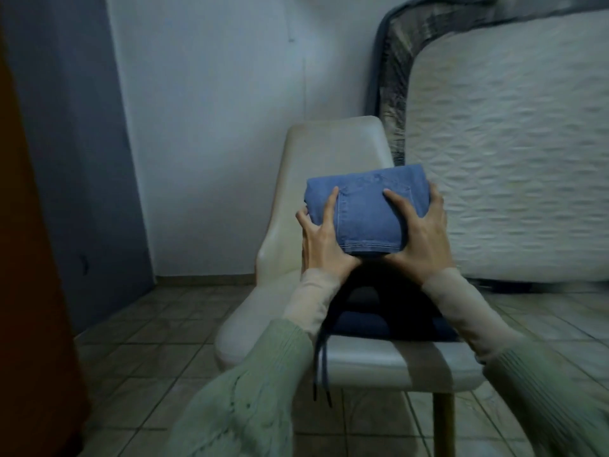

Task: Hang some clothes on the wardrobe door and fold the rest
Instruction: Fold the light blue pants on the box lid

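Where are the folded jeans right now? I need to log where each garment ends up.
In the head view, the folded jeans are centre frame, gripped between the left hand and right hand, above dark folded clothes on the white chair.

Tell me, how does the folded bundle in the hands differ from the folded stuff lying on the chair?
The light blue denim bundle is held up off the seat between the left hand and right hand; the dark folded pile lies flat on the chair. The pile trails drawstrings over the seat edge; the denim shows none. Both are folded clothes.
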`<state>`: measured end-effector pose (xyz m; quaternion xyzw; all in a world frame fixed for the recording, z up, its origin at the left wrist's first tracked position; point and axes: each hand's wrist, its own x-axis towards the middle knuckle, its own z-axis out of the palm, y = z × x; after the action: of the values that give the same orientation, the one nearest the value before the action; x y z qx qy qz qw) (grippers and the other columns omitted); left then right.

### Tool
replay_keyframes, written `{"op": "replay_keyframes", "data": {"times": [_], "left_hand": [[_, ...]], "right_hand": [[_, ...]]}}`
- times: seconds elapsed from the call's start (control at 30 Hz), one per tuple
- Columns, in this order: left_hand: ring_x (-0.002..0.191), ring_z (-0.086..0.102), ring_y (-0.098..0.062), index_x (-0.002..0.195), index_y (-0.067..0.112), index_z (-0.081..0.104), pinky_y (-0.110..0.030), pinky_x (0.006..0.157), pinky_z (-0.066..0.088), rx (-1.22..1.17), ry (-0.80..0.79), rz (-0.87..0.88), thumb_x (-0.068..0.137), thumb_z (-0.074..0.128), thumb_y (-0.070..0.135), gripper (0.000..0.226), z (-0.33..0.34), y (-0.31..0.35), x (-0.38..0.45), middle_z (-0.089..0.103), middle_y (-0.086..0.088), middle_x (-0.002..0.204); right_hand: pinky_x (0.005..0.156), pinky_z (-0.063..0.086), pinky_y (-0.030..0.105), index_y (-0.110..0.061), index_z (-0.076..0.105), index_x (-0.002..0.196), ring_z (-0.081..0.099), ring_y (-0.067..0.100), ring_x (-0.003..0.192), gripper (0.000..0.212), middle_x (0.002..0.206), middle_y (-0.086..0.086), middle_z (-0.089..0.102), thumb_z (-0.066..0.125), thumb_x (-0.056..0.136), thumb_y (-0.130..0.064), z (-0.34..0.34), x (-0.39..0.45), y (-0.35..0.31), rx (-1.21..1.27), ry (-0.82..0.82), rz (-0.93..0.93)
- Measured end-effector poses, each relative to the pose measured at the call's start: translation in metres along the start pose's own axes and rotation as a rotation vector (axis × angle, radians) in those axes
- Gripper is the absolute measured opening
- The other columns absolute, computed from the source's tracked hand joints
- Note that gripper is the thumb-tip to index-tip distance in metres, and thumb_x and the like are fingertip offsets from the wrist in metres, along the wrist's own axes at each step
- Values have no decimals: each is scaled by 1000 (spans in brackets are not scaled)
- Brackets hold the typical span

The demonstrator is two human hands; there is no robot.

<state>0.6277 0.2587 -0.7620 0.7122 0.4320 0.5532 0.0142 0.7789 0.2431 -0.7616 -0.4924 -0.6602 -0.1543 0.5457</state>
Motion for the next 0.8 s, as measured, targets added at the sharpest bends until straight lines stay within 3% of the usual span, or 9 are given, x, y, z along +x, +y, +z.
{"op": "replay_keyframes", "data": {"times": [0.13,0.2,0.27,0.33,0.4,0.47,0.53,0.8], "left_hand": [[120,43,-40,148,32,20,-38,101,38,-3,-146,-35,62,82,26,106,35,-3,-9,21,-14,131],[130,31,-39,149,33,16,-37,108,32,-6,-207,-59,64,81,26,107,46,-10,-15,17,-15,136],[140,11,-36,149,36,9,-39,115,19,49,-246,-67,68,77,30,105,49,-14,-16,3,-18,147],[143,-12,-33,148,39,3,-45,116,3,168,-272,-42,73,71,38,102,49,-16,-15,-19,-17,152],[142,-24,-26,148,39,-1,-50,114,-6,284,-302,34,78,66,43,97,50,-18,-13,-27,-8,153],[143,-22,-20,149,36,-2,-51,112,-13,374,-344,125,83,60,45,91,51,-21,-13,-19,0,157],[145,-17,-18,149,32,2,-44,112,-17,385,-360,178,85,57,46,86,52,-24,-12,-10,0,158],[147,0,-16,150,23,13,-29,116,-8,329,-385,278,66,25,64,95,57,-41,-10,11,-4,158]], "right_hand": [[108,26,47,-24,44,139,25,51,129,89,149,30,9,83,59,-21,-8,-15,30,-128,-113,82],[107,26,51,-27,40,141,28,49,128,85,152,27,9,76,64,-29,-5,-26,38,-222,-197,136],[105,23,61,-27,43,140,29,49,131,80,152,21,21,56,64,-45,1,-33,41,-370,-200,118],[100,15,72,-22,52,134,34,46,133,80,145,15,41,42,59,-50,9,-33,42,-485,-195,34],[105,8,65,-15,59,126,46,36,128,76,132,12,56,37,60,-46,17,-32,40,-550,-172,-58],[107,11,50,-10,61,124,55,30,120,73,125,12,62,36,62,-39,24,-33,37,-535,-152,-114],[104,19,43,-8,60,125,60,29,115,71,123,14,62,37,64,-36,27,-33,38,-495,-155,-137],[98,26,37,-7,62,122,65,29,105,65,118,16,65,38,68,-34,31,-37,47,-498,-212,-127]]}}
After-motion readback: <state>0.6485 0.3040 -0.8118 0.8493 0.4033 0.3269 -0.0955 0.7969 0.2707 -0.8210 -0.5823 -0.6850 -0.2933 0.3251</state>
